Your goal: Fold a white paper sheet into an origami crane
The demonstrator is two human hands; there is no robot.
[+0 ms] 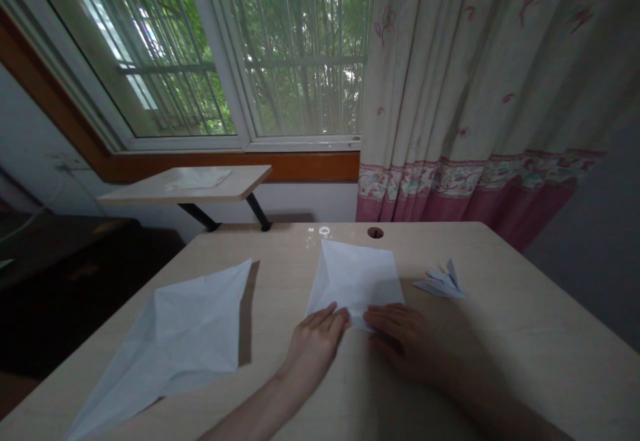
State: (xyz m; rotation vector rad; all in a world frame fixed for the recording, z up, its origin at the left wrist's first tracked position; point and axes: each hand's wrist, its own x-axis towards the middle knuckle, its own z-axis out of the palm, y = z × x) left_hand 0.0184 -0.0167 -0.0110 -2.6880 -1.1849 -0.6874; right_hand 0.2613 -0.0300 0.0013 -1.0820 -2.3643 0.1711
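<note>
A white sheet of paper with fold creases lies on the light wooden desk in front of me. My left hand rests flat at the sheet's near edge, fingers stretched out and touching the paper. My right hand lies flat beside it, its fingertips pressing the same near edge. Neither hand holds anything. A large creased white sheet lies on the desk to the left, one corner hanging over the edge. A small folded paper figure sits to the right of the middle sheet.
A cable hole is in the desk near its far edge. Behind the desk stands a small side table under the window. A flowered curtain hangs at the right. Dark furniture fills the left.
</note>
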